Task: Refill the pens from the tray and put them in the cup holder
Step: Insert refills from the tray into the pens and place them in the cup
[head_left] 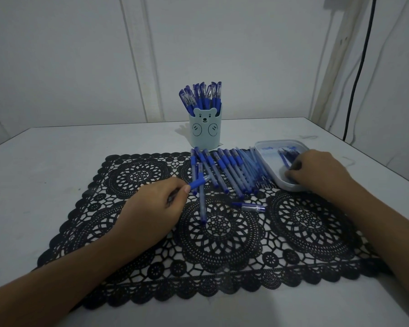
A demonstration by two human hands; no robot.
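My left hand (162, 204) grips a blue pen barrel (197, 182) over the black lace mat, its blue grip end poking out to the right. My right hand (316, 172) reaches into the white tray (263, 147) at the right, fingers curled on the blue refills (284, 156) lying there. A row of several blue pens (224, 168) lies on the mat beside the tray. One more pen (201, 206) lies near my left hand, and a pen cap (250, 206) lies at mid-mat. The light-blue bear cup holder (204, 129) stands behind, full of several capped pens.
The black lace mat (222, 232) covers the middle of the white table (45, 173). A wall stands close behind the table, and a black cable (358, 67) hangs at the right. The table's back edge runs just behind the cup holder.
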